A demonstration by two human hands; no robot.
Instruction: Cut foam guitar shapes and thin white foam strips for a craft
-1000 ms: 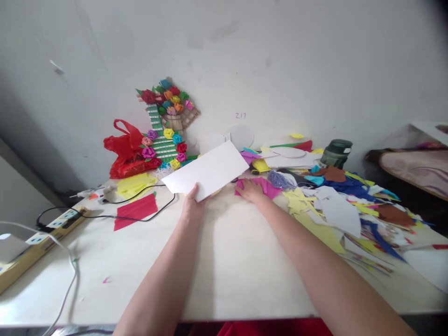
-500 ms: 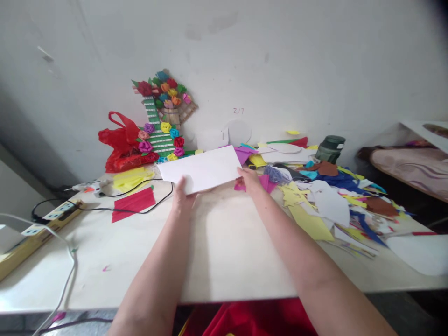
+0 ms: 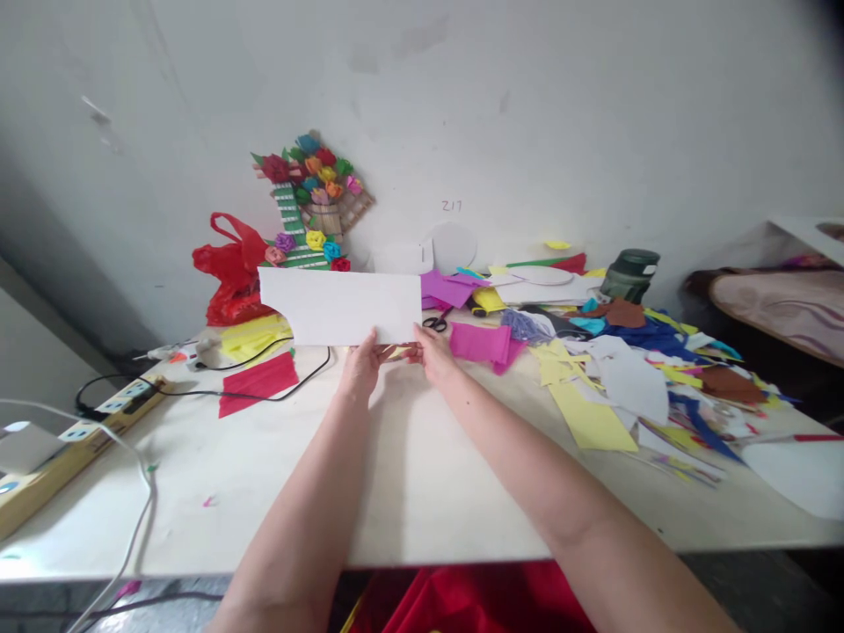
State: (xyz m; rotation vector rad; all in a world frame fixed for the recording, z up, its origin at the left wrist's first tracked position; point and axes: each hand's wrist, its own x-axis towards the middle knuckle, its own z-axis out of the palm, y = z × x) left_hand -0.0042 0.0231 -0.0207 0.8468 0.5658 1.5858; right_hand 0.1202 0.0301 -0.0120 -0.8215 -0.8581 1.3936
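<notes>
Both hands, left hand (image 3: 360,367) and right hand (image 3: 432,356), pinch the lower edge of a white paper sheet (image 3: 341,305) upright at frame centre above the bench (image 3: 409,475); light, floppy, best held by edges.

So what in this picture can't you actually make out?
- Head view: the white sheet, held up by the left hand and right hand, hides the lower part of the paper flower decoration.
- The fingers behind the sheet are hidden by it.
- The small writing on the wall is too small to read surely.
- The power strip runs out of the left edge.
</notes>
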